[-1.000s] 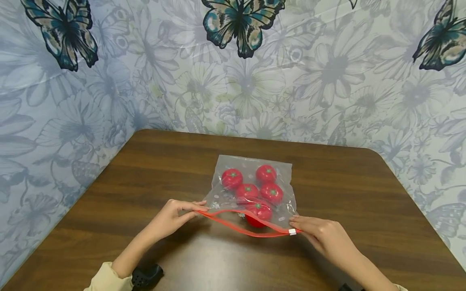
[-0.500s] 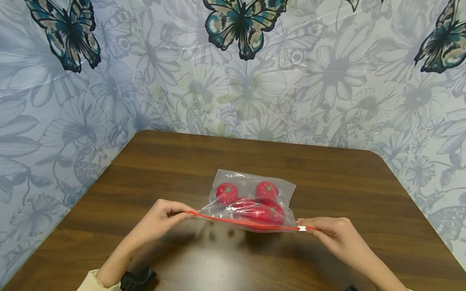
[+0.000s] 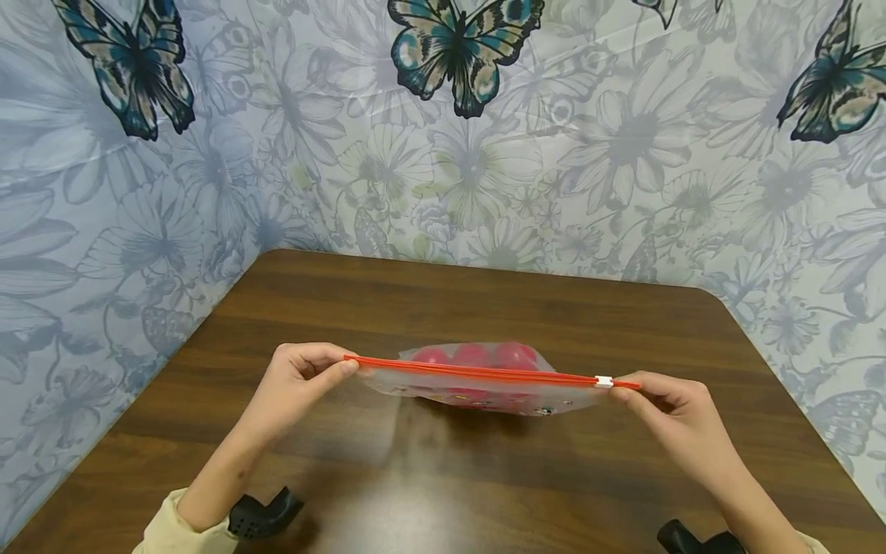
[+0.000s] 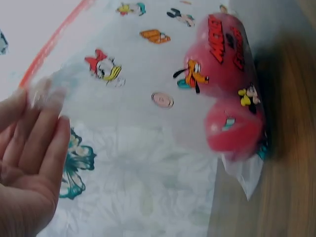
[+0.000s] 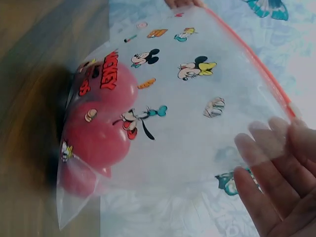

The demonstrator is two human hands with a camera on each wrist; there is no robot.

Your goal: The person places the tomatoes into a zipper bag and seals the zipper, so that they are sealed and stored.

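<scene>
A clear zip bag (image 3: 477, 396) printed with cartoon characters is stretched between my two hands. Its red zip strip (image 3: 477, 373) runs straight across the top, with a white slider (image 3: 604, 382) near the right end. My left hand (image 3: 308, 377) pinches the strip's left end between thumb and fingers. At the other end, my right hand (image 3: 667, 404) pinches just beyond the slider. Several red tomatoes (image 5: 98, 133) have gathered along the bottom of the bag, low over the wood in both wrist views. The left wrist view shows the tomatoes (image 4: 232, 128) through the printed side.
A brown wooden table (image 3: 450, 300) lies under the bag. Behind it hangs a floral cloth (image 3: 471, 177) with butterflies. Black wrist devices sit below the left hand (image 3: 263, 514) and right hand at the front.
The bag has gone from lying flat with its mouth parted to hanging upright, strip edges together. Both hands have risen and moved apart. The tomatoes have slid to the bottom.
</scene>
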